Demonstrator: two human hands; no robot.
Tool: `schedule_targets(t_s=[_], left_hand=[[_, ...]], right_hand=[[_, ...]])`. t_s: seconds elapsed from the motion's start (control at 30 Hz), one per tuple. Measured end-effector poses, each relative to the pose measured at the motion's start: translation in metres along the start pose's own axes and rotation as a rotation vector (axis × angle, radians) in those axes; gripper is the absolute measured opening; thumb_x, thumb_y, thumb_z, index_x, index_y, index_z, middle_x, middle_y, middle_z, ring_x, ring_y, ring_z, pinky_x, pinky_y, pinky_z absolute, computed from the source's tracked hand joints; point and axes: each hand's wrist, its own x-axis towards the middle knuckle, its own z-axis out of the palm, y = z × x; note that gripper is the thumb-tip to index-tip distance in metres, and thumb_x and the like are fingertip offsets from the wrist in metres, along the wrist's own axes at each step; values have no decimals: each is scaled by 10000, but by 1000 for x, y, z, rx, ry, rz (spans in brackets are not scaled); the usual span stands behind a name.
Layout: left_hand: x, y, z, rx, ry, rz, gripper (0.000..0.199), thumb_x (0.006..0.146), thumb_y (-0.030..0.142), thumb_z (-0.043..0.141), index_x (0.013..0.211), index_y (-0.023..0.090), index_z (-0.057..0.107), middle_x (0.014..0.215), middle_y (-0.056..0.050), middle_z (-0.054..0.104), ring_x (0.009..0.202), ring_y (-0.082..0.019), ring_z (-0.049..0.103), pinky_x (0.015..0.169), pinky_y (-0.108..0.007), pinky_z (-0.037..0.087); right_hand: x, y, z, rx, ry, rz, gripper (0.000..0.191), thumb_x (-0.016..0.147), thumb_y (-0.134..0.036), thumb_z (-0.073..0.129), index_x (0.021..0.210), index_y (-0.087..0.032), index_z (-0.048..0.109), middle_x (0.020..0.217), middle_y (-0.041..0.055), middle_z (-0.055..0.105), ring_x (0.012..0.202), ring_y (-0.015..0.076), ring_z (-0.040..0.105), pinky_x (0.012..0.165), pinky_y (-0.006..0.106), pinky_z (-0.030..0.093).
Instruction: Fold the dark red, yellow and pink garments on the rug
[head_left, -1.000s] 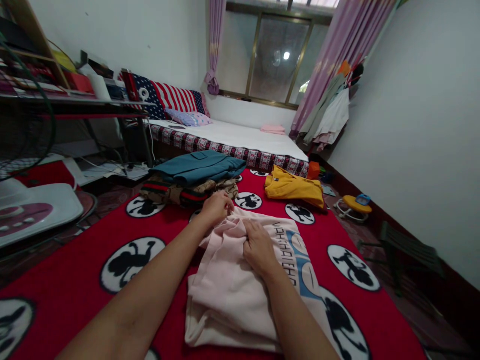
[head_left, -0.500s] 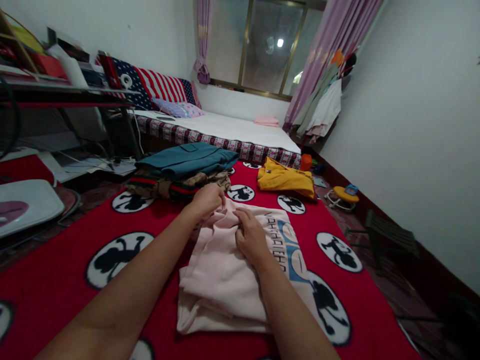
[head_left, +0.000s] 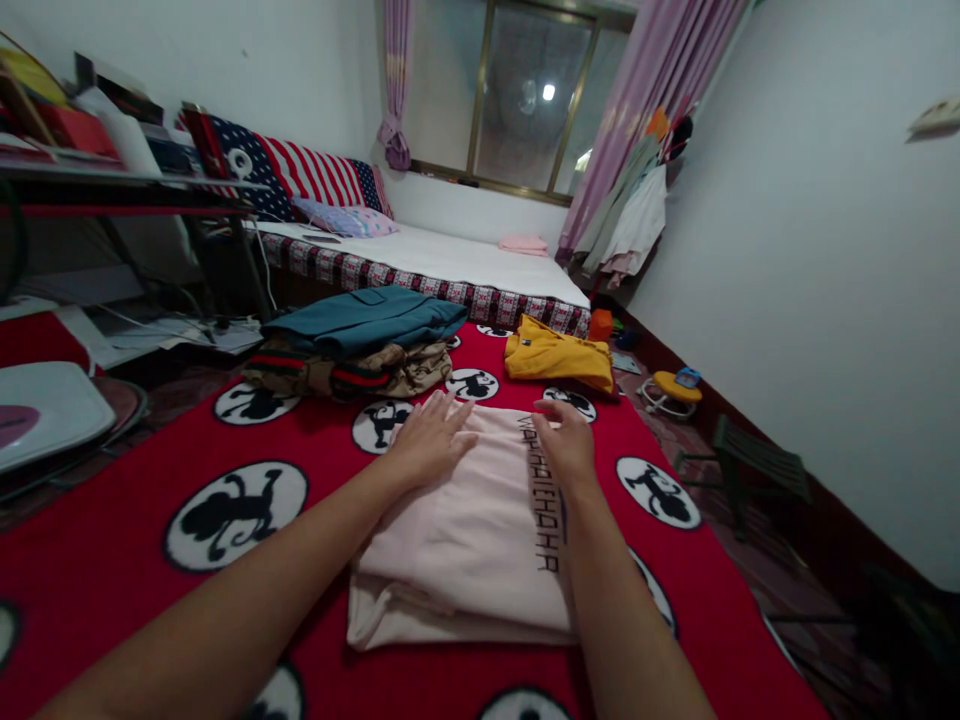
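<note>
A pale pink garment [head_left: 465,540] with dark lettering lies folded on the red blanket [head_left: 330,620]. My left hand [head_left: 433,440] rests spread on its upper left part, fingers apart. At its upper right edge is my right hand [head_left: 568,442], fingers apart and curved over the cloth beside the lettering. Beyond the left hand, teal clothing [head_left: 367,320] lies on top of brown patterned clothing [head_left: 300,370] with red and green stripes. A folded yellow garment [head_left: 559,355] sits at the far right of the blanket.
A bed [head_left: 450,255] with a white top stands under the window. On the left are a cluttered desk [head_left: 127,180] and a white chair seat [head_left: 52,410]. To the right stand a yellow stool [head_left: 675,388] and a dark folding stool [head_left: 761,460].
The right side of the pink garment is now folded over, covering the blue print. My left hand has opened flat on it. My right hand has moved right, to the new edge.
</note>
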Motion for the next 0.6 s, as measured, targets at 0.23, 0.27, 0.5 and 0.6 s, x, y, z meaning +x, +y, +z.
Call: schedule_targets(t_s=[0.23, 0.27, 0.5, 0.6], left_hand=[[8, -8, -11, -59, 81, -255, 711, 908, 539, 390, 1500, 158, 287, 1497, -202, 377, 1361, -335, 396, 1065, -431, 353], [8, -7, -12, -57, 97, -276, 711, 894, 545, 411, 1482, 155, 321, 1436, -204, 457, 1309, -341, 457, 1033, -430, 384], [20, -33, -19, -266, 119, -215, 739, 683, 466, 705, 1347, 202, 515, 1249, -120, 636, 1128, -318, 595, 924, -365, 467], [25, -51, -17, -485, 146, -155, 648, 635, 414, 736, 1228, 182, 616, 1113, -86, 695, 1031, -290, 639, 893, -352, 488]], right_hand=[[10, 32, -46, -486, -526, 316, 543, 751, -671, 567, 711, -146, 700, 787, 162, 714, 771, 281, 672, 669, 346, 474], [8, 32, -47, -449, -569, 315, 522, 747, -654, 587, 705, -145, 696, 790, 156, 717, 776, 278, 675, 668, 339, 478], [-6, -6, -67, 442, -789, 309, 528, 633, -367, 776, 1103, -162, 648, 1083, 88, 718, 986, 250, 671, 854, 339, 538], [-9, -17, -70, 635, -754, 343, 543, 612, -299, 767, 1119, -173, 618, 1043, 66, 724, 886, 233, 691, 813, 347, 554]])
